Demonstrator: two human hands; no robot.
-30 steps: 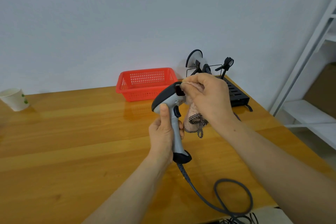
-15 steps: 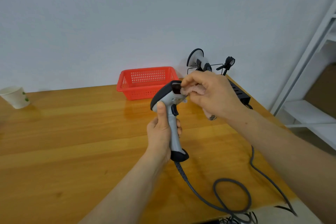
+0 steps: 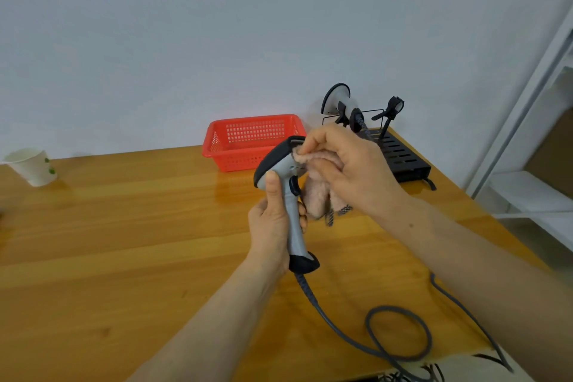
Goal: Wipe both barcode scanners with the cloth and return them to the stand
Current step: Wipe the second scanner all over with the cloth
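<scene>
One cable (image 3: 400, 332) loops by the tabletop's (image 3: 124, 226) near edge, up to a scanner (image 3: 286, 170) the left hand (image 3: 269, 226) grips upright; the right hand (image 3: 350, 170) pinches the cloth (image 3: 316, 195) against its head. Wiping looks under way; next, carry it over bare wood to the stand (image 3: 400, 155) at the far right corner, beside the second scanner (image 3: 341, 99)

Light grey on the held scanner (image 3: 292, 215), black at hood and heel, dark blue trigger. Pale pink cloth (image 3: 316, 195), black-and-white check at hem. Red lattice basket (image 3: 237, 161) at twelve o'clock. Black slotted stand (image 3: 400, 152) at one o'clock. White cup (image 3: 31, 166), green spots, ten o'clock. Honey-orange grained counter (image 3: 124, 242).
</scene>
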